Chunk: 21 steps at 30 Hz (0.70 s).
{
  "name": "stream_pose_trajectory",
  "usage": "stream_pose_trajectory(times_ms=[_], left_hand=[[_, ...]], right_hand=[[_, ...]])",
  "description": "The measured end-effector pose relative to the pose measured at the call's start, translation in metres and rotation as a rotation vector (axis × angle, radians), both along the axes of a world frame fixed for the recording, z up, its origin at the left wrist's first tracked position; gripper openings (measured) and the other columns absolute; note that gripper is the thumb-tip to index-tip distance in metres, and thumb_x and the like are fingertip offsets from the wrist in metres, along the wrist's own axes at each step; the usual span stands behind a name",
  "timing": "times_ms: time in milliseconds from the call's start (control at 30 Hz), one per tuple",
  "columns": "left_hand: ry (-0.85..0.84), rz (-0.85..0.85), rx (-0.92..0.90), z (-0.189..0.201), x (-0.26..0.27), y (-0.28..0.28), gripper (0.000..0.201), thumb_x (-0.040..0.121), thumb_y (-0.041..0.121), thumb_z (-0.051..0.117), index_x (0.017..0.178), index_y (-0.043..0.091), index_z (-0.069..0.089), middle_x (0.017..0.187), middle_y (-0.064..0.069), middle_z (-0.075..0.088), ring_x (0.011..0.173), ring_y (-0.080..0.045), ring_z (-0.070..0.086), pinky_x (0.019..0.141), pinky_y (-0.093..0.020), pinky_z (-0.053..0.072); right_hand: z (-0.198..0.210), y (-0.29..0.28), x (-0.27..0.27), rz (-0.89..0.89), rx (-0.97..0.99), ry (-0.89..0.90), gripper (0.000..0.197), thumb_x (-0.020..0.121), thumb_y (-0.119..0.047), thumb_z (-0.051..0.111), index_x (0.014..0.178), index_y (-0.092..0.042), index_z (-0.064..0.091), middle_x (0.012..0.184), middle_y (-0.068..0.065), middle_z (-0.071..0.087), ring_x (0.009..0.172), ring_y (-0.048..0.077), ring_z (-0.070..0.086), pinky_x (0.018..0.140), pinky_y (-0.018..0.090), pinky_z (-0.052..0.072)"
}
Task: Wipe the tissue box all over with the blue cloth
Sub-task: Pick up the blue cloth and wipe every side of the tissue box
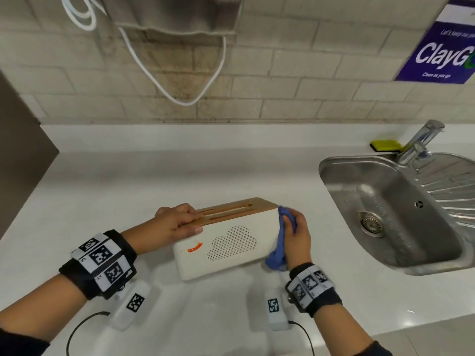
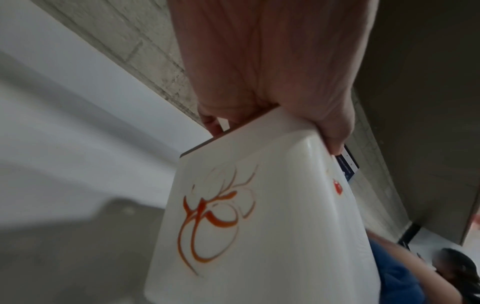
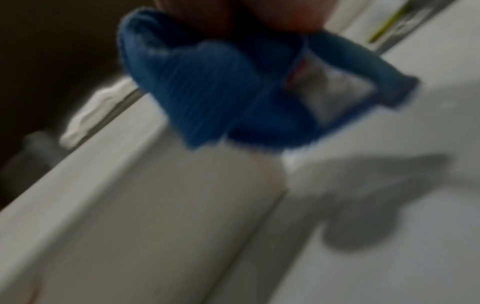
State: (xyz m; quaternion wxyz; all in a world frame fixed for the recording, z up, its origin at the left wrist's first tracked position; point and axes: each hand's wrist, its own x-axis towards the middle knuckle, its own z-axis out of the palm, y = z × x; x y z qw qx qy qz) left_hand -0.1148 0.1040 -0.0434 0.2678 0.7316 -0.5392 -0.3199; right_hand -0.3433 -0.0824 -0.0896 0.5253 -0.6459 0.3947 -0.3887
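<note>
A white tissue box [image 1: 231,242] with a wooden slotted lid and a dotted cloud pattern stands on the white counter [image 1: 154,170], tilted toward me. An orange smear marks its front left, and orange swirls cover its left end [image 2: 215,224]. My left hand [image 1: 180,222] grips the box's top left corner, fingers over the lid and thumb on the front face. My right hand [image 1: 295,232] holds the bunched blue cloth [image 1: 281,240] against the box's right end. In the blurred right wrist view the blue cloth [image 3: 221,86] hangs from my fingers beside the box [image 3: 155,205].
A steel sink [image 1: 385,214] with a tap [image 1: 419,142] lies to the right, a yellow sponge [image 1: 385,145] behind it. Two white tagged blocks [image 1: 133,304] [image 1: 276,312] with cables lie near the counter's front edge. A white cord [image 1: 180,98] hangs on the tiled wall.
</note>
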Motion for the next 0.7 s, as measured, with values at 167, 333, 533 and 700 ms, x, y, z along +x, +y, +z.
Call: stream_pose_trajectory(times_ms=[167, 333, 533, 700], left_hand=[[-0.078, -0.035, -0.007, 0.004, -0.004, 0.002, 0.046, 0.063, 0.090, 0.023, 0.101, 0.074, 0.043, 0.108, 0.017, 0.050, 0.106, -0.006, 0.047, 0.107, -0.036, 0.020], [0.067, 0.009, 0.032, 0.011, 0.002, -0.005, 0.045, 0.055, 0.093, 0.031, 0.093, 0.074, 0.048, 0.106, 0.016, 0.053, 0.108, -0.004, 0.050, 0.111, -0.039, 0.026], [0.176, -0.038, 0.182, 0.027, 0.003, -0.007, 0.066, 0.065, 0.083, 0.042, 0.117, 0.043, 0.047, 0.108, 0.015, 0.045, 0.117, -0.012, 0.043, 0.108, -0.025, 0.025], [0.141, -0.057, 0.249, 0.038, 0.003, -0.012, 0.035, 0.097, 0.029, 0.039, 0.129, 0.021, 0.050, 0.113, -0.005, 0.042, 0.111, -0.012, 0.041, 0.095, -0.017, 0.027]], right_hand=[[0.025, -0.002, -0.042, -0.074, -0.057, 0.063, 0.028, 0.090, -0.010, 0.057, 0.099, -0.032, 0.041, 0.095, -0.006, 0.056, 0.091, 0.015, 0.061, 0.079, 0.019, 0.050], [0.067, 0.065, -0.011, 0.305, -0.572, 0.101, 0.026, 0.087, -0.026, 0.054, 0.112, -0.025, 0.048, 0.115, -0.005, 0.046, 0.105, -0.004, 0.046, 0.094, 0.015, 0.038], [0.034, 0.112, 0.044, 0.449, -0.913, 0.250, 0.031, 0.095, -0.036, 0.040, 0.114, -0.017, 0.056, 0.114, -0.003, 0.051, 0.099, 0.015, 0.045, 0.090, 0.029, 0.033], [0.016, 0.130, 0.057, 0.462, -0.767, 0.219, 0.040, 0.098, -0.036, 0.032, 0.121, -0.012, 0.053, 0.124, -0.001, 0.044, 0.109, 0.016, 0.044, 0.098, 0.025, 0.030]])
